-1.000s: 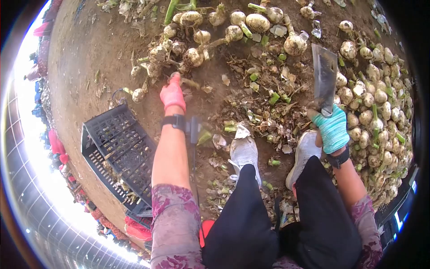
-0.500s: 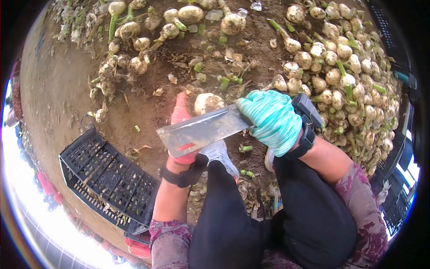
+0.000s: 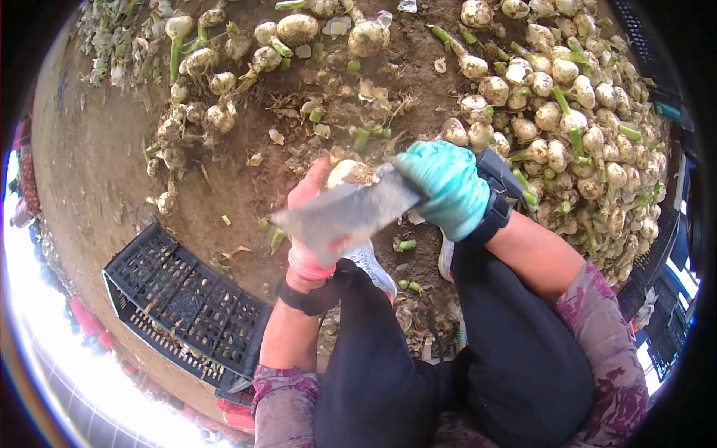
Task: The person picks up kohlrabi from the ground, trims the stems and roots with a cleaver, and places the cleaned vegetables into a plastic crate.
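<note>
My left hand [image 3: 308, 196], in a pink glove, is closed around a soil-stained white garlic bulb [image 3: 348, 174]; the cleaver covers part of its fingers. In a turquoise glove, my right hand [image 3: 446, 187] grips the cleaver [image 3: 340, 218], whose handle is hidden in the fist. The broad blade, blurred by motion, slants left across the front of the left hand, with its upper edge right at the bulb. Just left of the pink glove shows a green stem piece [image 3: 277, 239].
A big heap of garlic bulbs [image 3: 567, 134] fills the right side. More bulbs with stems [image 3: 220, 116] lie at upper left. A black plastic crate [image 3: 190, 295] stands tilted at lower left. Stem cuttings [image 3: 404, 245] and peelings litter the soil by my shoes [image 3: 371, 267].
The cleaver has shifted slightly right, and its blade now overlaps the bulb's lower edge. A green stem piece has appeared left of my left hand. The whole view has shifted slightly.
</note>
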`<state>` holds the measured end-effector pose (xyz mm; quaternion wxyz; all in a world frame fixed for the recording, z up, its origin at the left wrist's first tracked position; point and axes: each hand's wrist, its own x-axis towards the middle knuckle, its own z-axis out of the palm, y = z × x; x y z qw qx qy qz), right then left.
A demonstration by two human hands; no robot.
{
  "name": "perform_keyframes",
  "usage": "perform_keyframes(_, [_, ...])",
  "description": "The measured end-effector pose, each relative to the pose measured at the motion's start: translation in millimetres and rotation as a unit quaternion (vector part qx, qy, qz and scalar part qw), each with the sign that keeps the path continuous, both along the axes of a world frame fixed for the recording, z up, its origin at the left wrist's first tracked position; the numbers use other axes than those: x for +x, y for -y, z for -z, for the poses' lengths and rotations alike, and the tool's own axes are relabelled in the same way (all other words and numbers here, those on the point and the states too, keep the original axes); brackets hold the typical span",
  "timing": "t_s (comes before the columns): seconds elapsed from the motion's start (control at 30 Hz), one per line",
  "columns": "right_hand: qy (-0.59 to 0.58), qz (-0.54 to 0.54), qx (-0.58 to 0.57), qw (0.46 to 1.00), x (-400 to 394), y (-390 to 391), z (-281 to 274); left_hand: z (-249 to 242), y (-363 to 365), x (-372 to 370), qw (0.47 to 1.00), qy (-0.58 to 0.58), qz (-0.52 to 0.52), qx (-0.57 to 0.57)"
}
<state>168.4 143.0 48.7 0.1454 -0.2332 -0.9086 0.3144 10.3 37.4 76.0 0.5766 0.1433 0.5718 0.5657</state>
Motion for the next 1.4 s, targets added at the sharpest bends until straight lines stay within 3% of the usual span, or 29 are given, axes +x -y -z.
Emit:
perform_keyframes(0.07, [0.168, 0.141, -0.061, 0.974, 4.7, -6.8, 23.8, -27.4, -10.3, 6.0, 0.973, -0.163, 0.16, 0.025])
perform_keyframes(0.13, [0.081, 0.268, -0.149, 0.948, 14.1, -14.7, 15.0, -20.5, -7.8, 3.4, 0.948, -0.247, 0.181, 0.091])
perform_keyframes(0.17, [0.067, 0.301, -0.242, 0.92, 18.5, -16.4, -4.9, -9.8, -9.9, 4.8, 0.984, -0.136, 0.104, 0.049])
perform_keyframes(0.2, [-0.05, 0.323, -0.392, 0.86, 17.2, -14.3, -4.6, -1.9, -12.7, 7.0, 0.999, -0.018, 0.03, 0.009])
perform_keyframes(0.27, [-0.04, 0.275, -0.544, 0.792, 3.4, -16.5, -26.7, 7.9, -14.1, 12.0, 0.999, 0.05, 0.016, -0.008])
perform_keyframes(0.3, [0.018, 0.249, -0.59, 0.768, -2.3, -19.2, -36.6, 15.4, -18.1, 16.1, 0.996, -0.07, 0.055, 0.022])
perform_keyframes(0.33, [-0.031, 0.247, -0.64, 0.727, -6.4, -11.8, -34.9, 19.7, -21.9, 18.4, 0.976, -0.188, 0.098, 0.053])
perform_keyframes(0.37, [-0.051, 0.233, -0.605, 0.76, -7.0, -7.7, -25.1, 20.2, -23.6, 15.7, 0.932, -0.327, 0.136, 0.082])
perform_keyframes(0.4, [-0.069, 0.217, -0.566, 0.792, -7.5, -6.3, -17.4, 23.7, -21.1, 12.9, 0.931, -0.326, 0.139, 0.084])
perform_keyframes(0.43, [-0.07, 0.216, -0.565, 0.793, -9.6, -8.2, -25.5, 31.7, -14.3, 9.5, 0.988, -0.137, 0.04, 0.058])
perform_keyframes(0.47, [-0.034, 0.233, -0.555, 0.798, -11.1, -9.6, -38.2, 39.2, -6.5, 6.3, 0.996, 0.06, -0.063, 0.03])
perform_keyframes(0.5, [0.003, 0.248, -0.545, 0.801, -13.5, -10.2, -45.7, 38.4, -3.4, 4.3, 0.954, 0.252, -0.164, 0.001])
perform_keyframes(0.53, [0.001, 0.243, -0.547, 0.802, -13.0, -10.8, -43.1, 36.6, -1.3, 3.5, 0.954, 0.248, -0.167, 0.003])
perform_keyframes(0.6, [-0.019, 0.118, -0.456, 0.882, -4.2, -11.8, -30.2, 29.6, -3.8, 8.9, 0.965, 0.237, -0.103, -0.048])
perform_keyframes(0.67, [-0.024, 0.12, -0.457, 0.881, -0.4, -11.0, -26.9, 18.3, -17.4, 17.5, 0.976, 0.157, -0.14, -0.058])
perform_keyframes(0.73, [0.071, 0.211, -0.327, 0.919, 0.7, -9.8, -34.6, 17.1, -20.7, 13.6, 0.994, -0.074, -0.026, -0.08])
perform_keyframes(0.8, [-0.006, 0.181, -0.268, 0.946, 5.7, -8.4, -21.4, 20.5, -16.4, 10.7, 0.99, -0.127, -0.028, -0.046])
perform_keyframes(0.87, [0.062, 0.068, -0.094, 0.991, 4.9, -13.4, -28.4, 39.6, -2.7, -2.3, 0.9, -0.404, 0.147, -0.068])
perform_keyframes(0.9, [0.037, 0.044, -0.061, 0.996, 7.0, -15.1, -14.7, 40.6, -8.3, 5.8, 0.888, -0.457, 0.023, 0.042])
perform_keyframes(0.93, [0.055, 0.051, -0.045, 0.996, 8.6, -19.6, 3.0, 35.2, -12.9, 3.9, 0.887, -0.458, 0.024, 0.045])
perform_keyframes(1.0, [0.294, 0.132, -0.14, 0.936, 16.3, -31.2, 15.9, 18.8, -23.3, -7.1, 0.877, -0.478, 0.048, 0.003])
perform_keyframes(1.03, [0.234, 0.218, -0.165, 0.933, 23.4, -31.1, 15.5, 13.6, -27.3, -11.2, 0.935, -0.353, -0.004, -0.039])
perform_keyframes(1.07, [0.174, 0.3, -0.188, 0.919, 33.6, -29.9, 16.6, 4.1, -31.3, -16.6, 0.925, -0.358, 0.048, -0.12])
perform_keyframes(1.13, [0.127, 0.352, -0.247, 0.894, 42.8, -33.9, 26.6, -11.9, -54.8, -3.0, 0.999, -0.039, -0.029, 0.023])
perform_keyframes(1.2, [0.034, 0.372, -0.38, 0.846, 39.7, -38.6, 19.9, -32.8, -78.3, 4.6, 0.984, 0.055, 0.103, 0.137])
perform_keyframes(1.27, [0.04, 0.371, -0.383, 0.845, 40.2, -42.2, 20.9, -31.0, -110.0, 3.6, 0.973, -0.145, 0.173, 0.05])
perform_keyframes(1.3, [0.048, 0.396, -0.398, 0.826, 42.2, -43.5, 22.1, -9.1, -125.1, -2.1, 0.905, -0.371, 0.202, 0.044])
perform_keyframes(1.33, [0.058, 0.42, -0.412, 0.806, 44.5, -44.1, 22.7, 17.0, -137.3, -9.7, 0.788, -0.575, 0.218, 0.034])
perform_keyframes(1.4, [0.056, 0.428, -0.442, 0.787, 42.7, -49.5, 9.9, 43.9, -160.6, -19.8, 0.71, -0.667, 0.227, -0.014])
